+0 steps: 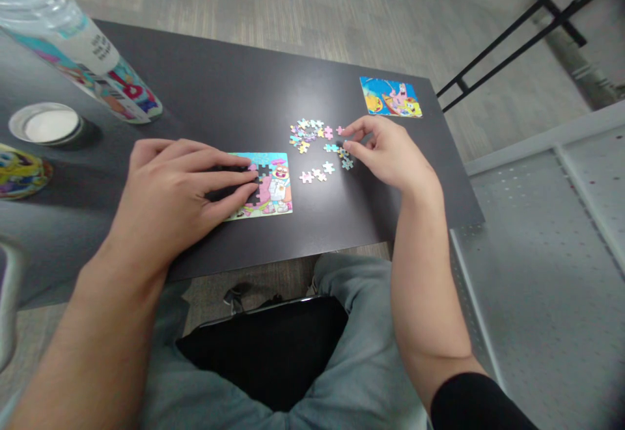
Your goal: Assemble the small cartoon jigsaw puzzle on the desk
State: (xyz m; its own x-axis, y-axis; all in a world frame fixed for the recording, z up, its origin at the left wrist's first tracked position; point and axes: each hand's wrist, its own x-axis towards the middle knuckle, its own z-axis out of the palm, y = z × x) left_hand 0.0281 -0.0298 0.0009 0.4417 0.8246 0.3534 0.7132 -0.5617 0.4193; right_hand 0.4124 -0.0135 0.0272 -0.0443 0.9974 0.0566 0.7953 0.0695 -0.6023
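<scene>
- Watching through the head camera, I find the jigsaw board (pixel 279 186) close to the near edge of the dark table (pixel 234 85), lying flat.
- I judge the jigsaw to be partly done: the right side carries a joined cartoon figure and there is picture along the top, but dark gaps show in the middle. The left hand covers much of the rest, so I cannot count what is missing.
- What is left seems to be the loose puzzle pieces (pixel 303 147), scattered to the right of the board: a cluster towards the far edge, a short row towards the near edge, and a few by the right hand (pixel 390 153).
- At the far right corner of the table I see a cartoon picture panel (pixel 390 98); whether it is a finished puzzle or a plain card, I cannot tell.
- I see the left hand (pixel 180 186) palm down, fingers loosely spread, its fingertips over the board and seemingly steadying it; I make out nothing pinched there.
- I see the right hand's thumb and forefinger slightly apart, with the forefinger tip at a small pink piece (pixel 340 130) and the thumb beside other pieces; no piece shows clamped between them.
- Towards the table's left end stands a tall clear canister (pixel 97 53) with a printed wrap, well apart from the board.
</scene>
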